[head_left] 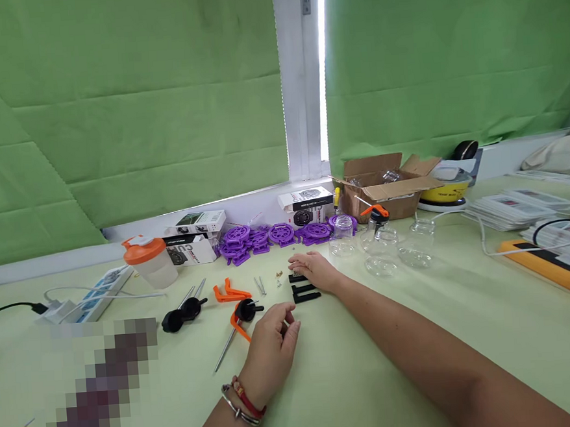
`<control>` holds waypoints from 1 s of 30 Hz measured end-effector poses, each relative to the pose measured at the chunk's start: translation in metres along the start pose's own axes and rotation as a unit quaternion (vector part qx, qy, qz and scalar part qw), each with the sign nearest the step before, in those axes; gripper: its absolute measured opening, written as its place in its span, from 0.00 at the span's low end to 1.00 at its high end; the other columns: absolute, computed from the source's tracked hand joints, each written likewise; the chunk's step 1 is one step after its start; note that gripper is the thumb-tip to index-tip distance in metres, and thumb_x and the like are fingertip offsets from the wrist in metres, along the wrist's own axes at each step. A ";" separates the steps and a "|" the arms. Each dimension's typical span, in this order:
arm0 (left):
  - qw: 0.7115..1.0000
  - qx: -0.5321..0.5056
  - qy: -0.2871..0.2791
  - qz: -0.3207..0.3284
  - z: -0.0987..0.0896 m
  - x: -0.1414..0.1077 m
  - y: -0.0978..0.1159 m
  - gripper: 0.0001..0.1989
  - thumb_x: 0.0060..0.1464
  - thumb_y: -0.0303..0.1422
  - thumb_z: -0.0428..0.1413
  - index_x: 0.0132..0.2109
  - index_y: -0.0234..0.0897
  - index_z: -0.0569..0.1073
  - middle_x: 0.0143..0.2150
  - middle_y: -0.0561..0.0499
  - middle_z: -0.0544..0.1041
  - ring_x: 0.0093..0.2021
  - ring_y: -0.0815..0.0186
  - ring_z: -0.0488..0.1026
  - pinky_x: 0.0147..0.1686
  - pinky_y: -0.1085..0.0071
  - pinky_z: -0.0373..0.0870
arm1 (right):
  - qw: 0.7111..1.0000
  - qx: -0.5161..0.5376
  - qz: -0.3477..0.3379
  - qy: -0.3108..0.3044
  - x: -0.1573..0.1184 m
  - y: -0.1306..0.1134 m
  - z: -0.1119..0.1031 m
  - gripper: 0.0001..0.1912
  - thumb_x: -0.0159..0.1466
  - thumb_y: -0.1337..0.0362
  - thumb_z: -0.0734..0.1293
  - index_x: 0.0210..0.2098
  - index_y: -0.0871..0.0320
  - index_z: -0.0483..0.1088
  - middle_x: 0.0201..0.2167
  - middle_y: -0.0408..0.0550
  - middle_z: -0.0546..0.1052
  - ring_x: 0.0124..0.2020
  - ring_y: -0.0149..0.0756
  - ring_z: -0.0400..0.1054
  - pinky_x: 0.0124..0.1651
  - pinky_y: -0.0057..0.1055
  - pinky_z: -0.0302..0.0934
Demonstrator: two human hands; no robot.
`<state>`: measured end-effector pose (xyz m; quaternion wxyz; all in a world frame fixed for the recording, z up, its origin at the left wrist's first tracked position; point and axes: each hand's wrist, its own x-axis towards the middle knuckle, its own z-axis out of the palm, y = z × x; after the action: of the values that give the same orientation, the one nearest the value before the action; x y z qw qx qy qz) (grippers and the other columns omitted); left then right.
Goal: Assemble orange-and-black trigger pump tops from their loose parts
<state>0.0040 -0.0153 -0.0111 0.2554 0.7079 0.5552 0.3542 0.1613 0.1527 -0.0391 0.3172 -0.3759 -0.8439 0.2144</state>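
Observation:
My right hand reaches out with its fingers stretched, palm down, at the upper end of several black plastic handle-like pieces. What lies beneath its fingers is hidden. Loosely curled, my left hand rests near the table's front, a gap between thumb and fingers and nothing visible in it. Beside it lies an orange lever with a black knob and a metal rod. Farther left are loose orange levers, black knobs with rods, thin metal pins and tiny brass-coloured parts.
Purple plastic discs line the back, with printed boxes behind. Clear glass jars stand right of centre, before an open cardboard box. A shaker bottle and power strip are left; an orange-black case lies right.

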 end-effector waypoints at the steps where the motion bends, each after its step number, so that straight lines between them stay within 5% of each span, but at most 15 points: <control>1: 1.000 0.003 -0.002 0.001 0.000 0.000 0.000 0.13 0.56 0.35 0.48 0.47 0.38 0.68 0.36 0.50 0.71 0.30 0.68 0.66 0.32 0.70 0.64 | 1.000 0.004 -0.005 -0.010 0.000 0.002 0.001 0.13 0.64 0.63 0.59 0.46 0.54 0.69 0.39 0.47 0.79 0.44 0.37 0.71 0.56 0.39 0.50; 18: 1.000 0.014 -0.005 0.009 0.000 0.000 -0.002 0.14 0.55 0.35 0.48 0.47 0.38 0.69 0.36 0.49 0.72 0.30 0.67 0.67 0.33 0.69 0.65 | 0.987 0.154 0.043 -0.024 -0.002 0.013 0.011 0.18 0.61 0.61 0.61 0.50 0.57 0.68 0.44 0.51 0.77 0.47 0.38 0.70 0.54 0.36 0.60; 30: 1.000 0.019 -0.014 0.001 -0.001 0.001 -0.001 0.13 0.56 0.36 0.48 0.47 0.38 0.69 0.35 0.50 0.72 0.29 0.67 0.66 0.32 0.69 0.65 | 0.898 0.383 0.163 0.139 -0.008 0.025 -0.002 0.18 0.60 0.52 0.61 0.44 0.56 0.69 0.45 0.51 0.75 0.51 0.39 0.65 0.57 0.42 0.53</control>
<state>0.0029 -0.0138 -0.0111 0.2495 0.7180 0.5577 0.3335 0.1797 0.1629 -0.0555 0.5113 -0.3833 -0.5707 0.5157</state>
